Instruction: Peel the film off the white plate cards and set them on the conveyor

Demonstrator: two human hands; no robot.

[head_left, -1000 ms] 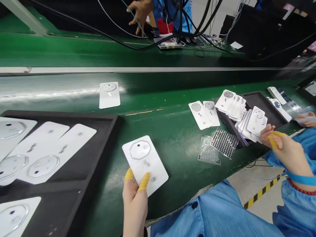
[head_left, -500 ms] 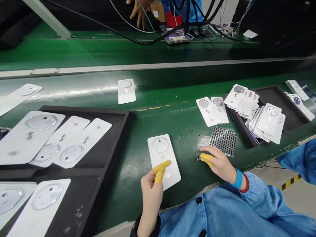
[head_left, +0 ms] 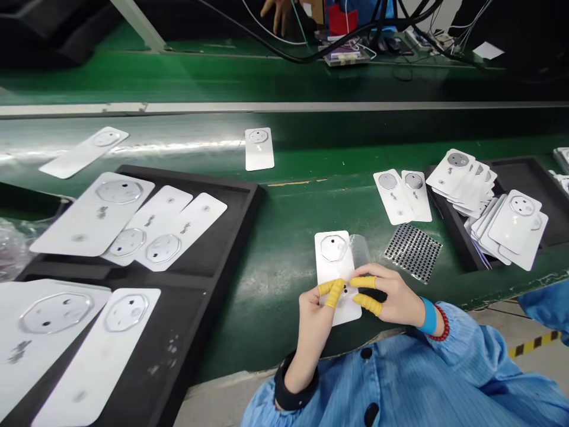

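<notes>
A white panel [head_left: 329,268] with a round socket-like recess lies in front of me on the green surface. Over its right side sticks up a clear plastic film [head_left: 359,249], and my right hand [head_left: 391,295] pinches it between fingers in yellow finger cots. My left hand [head_left: 315,311], also in yellow cots, has its thumb and index finger together over the panel's lower half, meeting the right fingertips. What the left fingertips hold is too small to make out. Small black dots show by the fingertips. Right of my right hand lies a sheet of black dots [head_left: 413,252].
A black tray [head_left: 186,332] with white panels stands at the left. Another black tray [head_left: 524,178] at the right holds stacked panels, with two loose panels [head_left: 393,198] beside it. Single panels [head_left: 259,155] lie farther back. Cables [head_left: 311,58] hang across the far side, near another person's hand [head_left: 279,15].
My right hand has brought the clear film from beside the dotted sheet to the panel. My left fingers have moved to meet it. The camera view has shifted left.
</notes>
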